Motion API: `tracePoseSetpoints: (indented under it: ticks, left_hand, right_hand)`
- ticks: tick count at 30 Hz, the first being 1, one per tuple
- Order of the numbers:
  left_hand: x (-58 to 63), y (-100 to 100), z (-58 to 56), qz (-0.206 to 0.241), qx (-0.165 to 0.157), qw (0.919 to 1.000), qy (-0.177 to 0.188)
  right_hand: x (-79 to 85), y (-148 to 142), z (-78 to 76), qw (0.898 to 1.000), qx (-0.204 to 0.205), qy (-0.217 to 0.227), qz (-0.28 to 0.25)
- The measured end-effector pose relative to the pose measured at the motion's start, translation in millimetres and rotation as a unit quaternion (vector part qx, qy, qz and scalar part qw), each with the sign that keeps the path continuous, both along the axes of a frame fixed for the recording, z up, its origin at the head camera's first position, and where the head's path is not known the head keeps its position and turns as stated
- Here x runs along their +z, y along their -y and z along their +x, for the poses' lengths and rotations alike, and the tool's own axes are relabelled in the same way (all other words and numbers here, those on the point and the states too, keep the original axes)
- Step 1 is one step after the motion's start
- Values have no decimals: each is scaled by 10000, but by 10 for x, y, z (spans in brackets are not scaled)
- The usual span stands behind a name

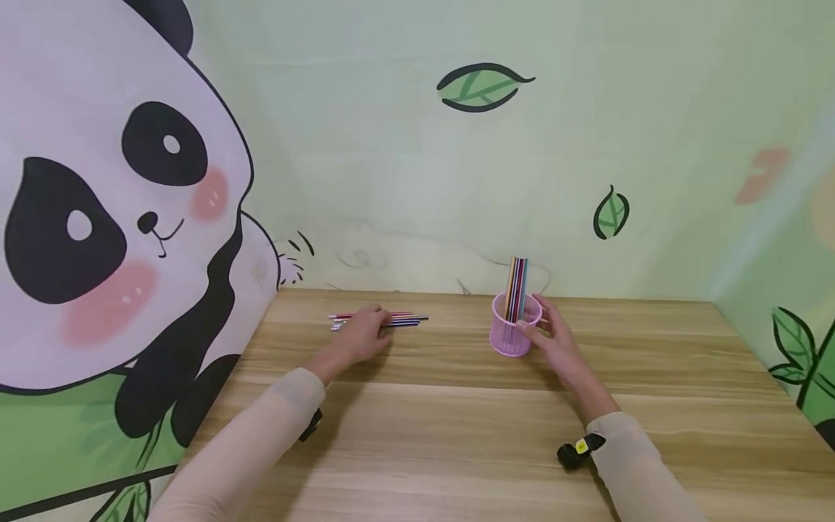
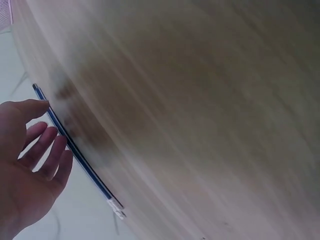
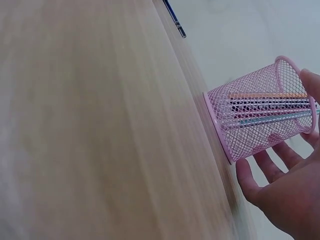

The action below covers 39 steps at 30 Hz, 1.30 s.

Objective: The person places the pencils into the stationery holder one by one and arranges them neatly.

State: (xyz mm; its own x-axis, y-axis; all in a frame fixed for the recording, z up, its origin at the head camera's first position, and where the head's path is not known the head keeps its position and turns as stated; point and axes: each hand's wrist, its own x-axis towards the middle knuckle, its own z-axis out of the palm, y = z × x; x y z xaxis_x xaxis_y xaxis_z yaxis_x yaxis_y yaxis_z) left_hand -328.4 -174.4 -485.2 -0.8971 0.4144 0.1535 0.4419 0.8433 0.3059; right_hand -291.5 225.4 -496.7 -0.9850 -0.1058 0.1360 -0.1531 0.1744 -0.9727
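A pink mesh pencil cup stands upright on the wooden table with several coloured pencils in it. My right hand holds the cup from its right side, thumb and a finger at the rim; the right wrist view shows the mesh wall between them. Farther left, several loose pencils lie side by side, pointing left to right. Over them is my left hand. In the left wrist view its loosely bent fingers are at a dark blue pencil with a white end, without a visible grip.
The table meets a green wall just behind the pencils and the cup. A large panda and leaves are printed on the wall. Each wrist wears a small black camera on a strap.
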Motion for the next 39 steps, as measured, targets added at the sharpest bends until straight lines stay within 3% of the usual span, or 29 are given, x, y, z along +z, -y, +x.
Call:
tracePoseSetpoints:
  ticks: [12, 19, 25, 39]
  left_hand:
    - [-49, -122, -69, -260, -151, 9994, 171]
    - [-15, -251, -141, -122, -19, 9998, -147]
    - [-35, -256, -197, -195, -85, 9996, -171]
    - [-60, -319, -216, -432, -65, 9987, 272]
  right_hand:
    - [-27, -29, 6, 10000, 50, -50, 5]
    - [-23, -34, -22, 9999, 111, -55, -27]
    - [-9, -19, -4, 10000, 66, -47, 35]
    - [-44, -45, -35, 10000, 50, 22, 81]
